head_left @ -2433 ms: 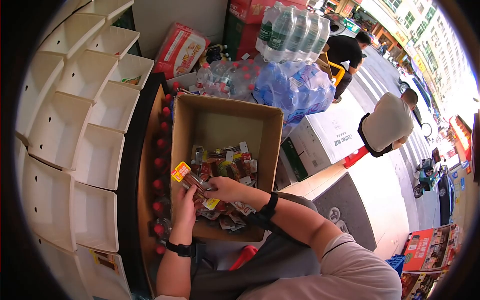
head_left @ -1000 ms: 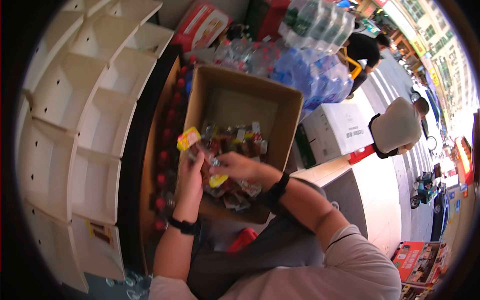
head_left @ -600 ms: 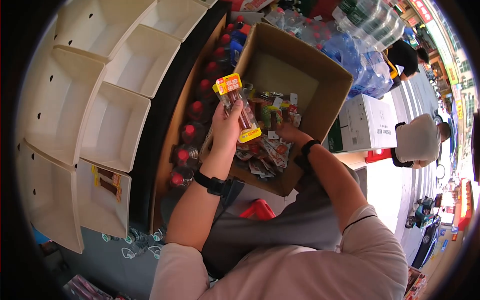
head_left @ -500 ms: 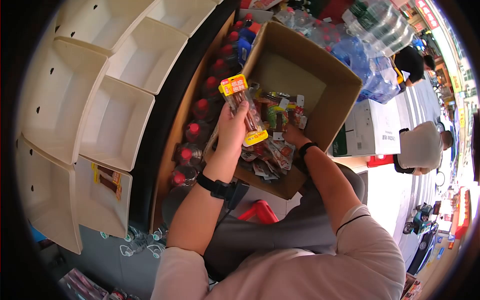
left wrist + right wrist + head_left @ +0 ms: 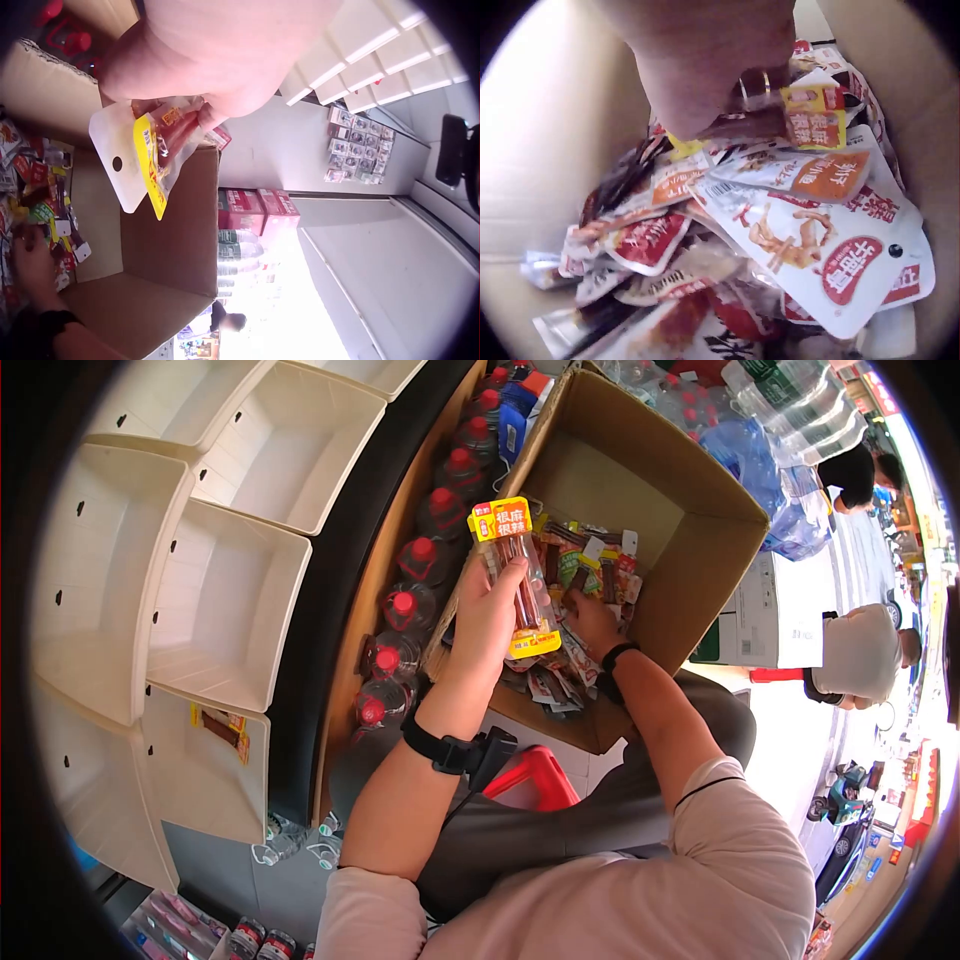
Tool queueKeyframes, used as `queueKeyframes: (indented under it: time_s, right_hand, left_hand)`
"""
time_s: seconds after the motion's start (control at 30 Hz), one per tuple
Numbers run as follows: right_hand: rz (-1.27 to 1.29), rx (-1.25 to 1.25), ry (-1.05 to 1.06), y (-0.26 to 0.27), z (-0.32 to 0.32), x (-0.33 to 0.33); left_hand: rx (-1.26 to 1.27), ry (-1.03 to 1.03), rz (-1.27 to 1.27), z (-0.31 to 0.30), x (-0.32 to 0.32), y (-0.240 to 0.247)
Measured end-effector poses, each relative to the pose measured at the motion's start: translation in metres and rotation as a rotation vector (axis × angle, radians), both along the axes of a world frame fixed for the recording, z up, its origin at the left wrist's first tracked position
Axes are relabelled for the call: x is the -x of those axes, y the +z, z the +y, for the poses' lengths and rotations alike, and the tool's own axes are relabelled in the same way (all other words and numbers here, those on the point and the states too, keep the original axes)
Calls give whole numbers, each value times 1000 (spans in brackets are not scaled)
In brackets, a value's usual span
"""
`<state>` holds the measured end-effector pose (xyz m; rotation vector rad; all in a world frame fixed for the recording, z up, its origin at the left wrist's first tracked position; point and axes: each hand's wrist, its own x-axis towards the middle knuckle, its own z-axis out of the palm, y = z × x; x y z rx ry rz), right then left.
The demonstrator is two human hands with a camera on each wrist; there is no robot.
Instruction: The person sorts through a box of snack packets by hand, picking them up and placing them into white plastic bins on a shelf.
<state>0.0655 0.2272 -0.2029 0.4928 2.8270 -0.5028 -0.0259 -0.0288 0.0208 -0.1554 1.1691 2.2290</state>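
Note:
My left hand [image 5: 482, 618] holds clear snack packets [image 5: 527, 595] of reddish-brown strips with yellow labels, thumb across the front. In the left wrist view a white hang-hole backing [image 5: 120, 161] sticks out behind a yellow-edged packet [image 5: 152, 169]. Lower down, inside the cardboard box [image 5: 690, 545], my right hand [image 5: 597, 625] is among a heap of mixed snack packets. Its fingers pinch a dark-strip packet, whose yellow label [image 5: 815, 126] shows beside the hand in the right wrist view. Under it lie white, red and orange packets [image 5: 810, 247]; the fingertips are mostly hidden.
White bins [image 5: 225, 600] line the left, one with yellow-labelled packets [image 5: 222, 728]. Red-capped bottles [image 5: 408, 605] stand between bins and box. Wrapped water bottles [image 5: 800, 410] and a white carton [image 5: 770, 610] are beyond the box. A red stool [image 5: 540, 775] is below; a person [image 5: 860, 655] sits at right.
Both hands were together at the packets earlier; my right hand has since gone down into the heap. My left hand keeps the packets, now turned face up. The view has swung toward the lower bins.

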Motion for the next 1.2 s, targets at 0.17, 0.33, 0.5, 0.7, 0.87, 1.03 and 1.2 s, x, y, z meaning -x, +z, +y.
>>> queueKeyframes:
  time_s: [0.17,0.33,0.5,0.7,0.87,1.03,1.2]
  right_hand:
    - [240,94,-97,19,25,1]
    - [439,115,-280,21,61,10]
    - [205,-89,-387,-43,117,11]
    - [292,137,-654,-42,60,-3]
    - [148,102,-654,-44,58,-10]
    - [114,174,-412,-45,81,-6]
    - [310,380,-439,-11,97,19]
  left_hand:
    - [-3,-4,40,1,1,-1]
    - [-27,8,42,6,-4,1]
    - [-35,-4,57,8,-9,4]
    - [-85,7,79,10,-9,-1]
    - [-33,9,58,8,-9,-4]
    - [9,0,58,8,-4,0]
    - [-28,48,82,8,-5,2]
